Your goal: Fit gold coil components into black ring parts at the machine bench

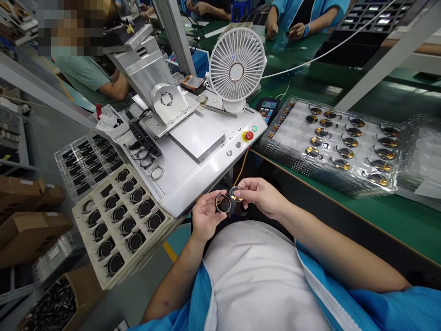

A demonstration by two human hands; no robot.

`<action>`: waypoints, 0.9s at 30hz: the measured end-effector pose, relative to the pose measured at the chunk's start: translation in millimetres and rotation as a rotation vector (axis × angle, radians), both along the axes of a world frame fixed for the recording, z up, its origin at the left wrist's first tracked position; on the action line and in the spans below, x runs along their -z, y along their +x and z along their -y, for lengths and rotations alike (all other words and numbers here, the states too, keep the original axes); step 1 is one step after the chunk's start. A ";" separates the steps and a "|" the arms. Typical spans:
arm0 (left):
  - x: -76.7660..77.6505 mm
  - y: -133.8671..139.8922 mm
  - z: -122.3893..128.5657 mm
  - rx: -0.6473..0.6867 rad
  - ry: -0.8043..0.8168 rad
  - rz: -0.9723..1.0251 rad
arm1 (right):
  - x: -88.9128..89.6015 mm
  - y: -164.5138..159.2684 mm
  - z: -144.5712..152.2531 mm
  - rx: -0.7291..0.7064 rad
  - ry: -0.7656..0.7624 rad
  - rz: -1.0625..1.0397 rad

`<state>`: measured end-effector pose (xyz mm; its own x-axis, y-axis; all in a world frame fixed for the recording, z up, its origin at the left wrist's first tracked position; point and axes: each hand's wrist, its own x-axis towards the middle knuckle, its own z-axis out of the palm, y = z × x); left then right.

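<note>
Between the fingers of my left hand [206, 216] is a metal ring [223, 203], a round watch-case-like frame with an open middle. My right hand [260, 196] pinches a small round black-and-gold disc part [235, 193] by its edge. The disc is held just right of the ring; whether the two touch I cannot tell. Both hands are in front of my body, below the front edge of a white machine [206, 165]. Similar black-and-gold parts with curled tails lie in a clear plastic tray [292, 131] on the right.
A beige tray [103, 195] of rings with black centres stands at left. Loose rings [157, 173] lie on the machine, near its metal fixture [161, 87], red emergency button [249, 135] and white fan [236, 64]. Cardboard boxes [25, 239] sit lower left. Other people work behind.
</note>
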<state>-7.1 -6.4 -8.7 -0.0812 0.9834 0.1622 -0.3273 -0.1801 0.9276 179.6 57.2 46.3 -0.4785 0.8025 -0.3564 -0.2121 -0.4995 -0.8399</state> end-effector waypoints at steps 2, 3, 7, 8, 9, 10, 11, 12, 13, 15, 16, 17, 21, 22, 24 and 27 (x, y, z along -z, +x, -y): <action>3.5 1.3 -0.5 -0.033 -0.020 0.060 | -3.9 -5.8 5.3 -0.041 -0.063 -0.003; 5.7 2.0 -0.2 -0.040 -0.027 0.079 | -5.6 -9.4 8.5 -0.051 -0.092 0.001; 15.9 4.0 2.6 -0.063 -0.053 0.074 | -11.0 -23.8 21.3 -0.010 -0.100 0.011; 17.8 4.3 3.4 -0.074 -0.052 0.069 | -12.0 -26.8 23.8 0.016 -0.074 0.014; 19.2 4.5 4.1 -0.088 -0.050 0.065 | -13.0 -29.5 25.7 0.042 -0.045 0.021; 20.2 4.7 4.7 -0.105 -0.044 0.063 | -13.8 -31.9 27.3 0.066 -0.016 0.030; 20.7 4.9 5.1 -0.124 -0.039 0.062 | -14.4 -33.9 28.4 0.087 0.009 0.039; 20.9 5.1 5.5 -0.141 -0.032 0.060 | -15.0 -35.6 29.1 0.103 0.028 0.045; 21.1 5.2 5.8 -0.152 -0.023 0.058 | -15.5 -36.9 29.6 0.113 0.039 0.045; 21.9 4.8 6.4 -0.155 0.003 0.053 | -16.1 -38.4 30.2 0.114 0.047 0.037; 22.7 4.3 6.8 -0.153 0.013 0.050 | -16.2 -38.7 30.3 0.111 0.050 0.035; 23.8 3.7 7.1 -0.154 0.015 0.044 | -16.2 -38.7 30.4 0.104 0.055 0.036; 29.1 1.0 8.6 -0.185 -0.023 0.003 | -14.9 -37.5 31.3 0.083 0.079 0.051; 30.2 0.7 8.9 -0.193 -0.034 -0.006 | -14.4 -37.5 31.6 0.078 0.081 0.048; 31.7 0.4 9.5 -0.206 -0.049 -0.017 | -13.1 -38.0 32.2 0.071 0.072 0.027; 33.3 0.5 10.6 -0.211 -0.054 -0.023 | -10.6 -39.9 32.0 0.064 0.039 -0.027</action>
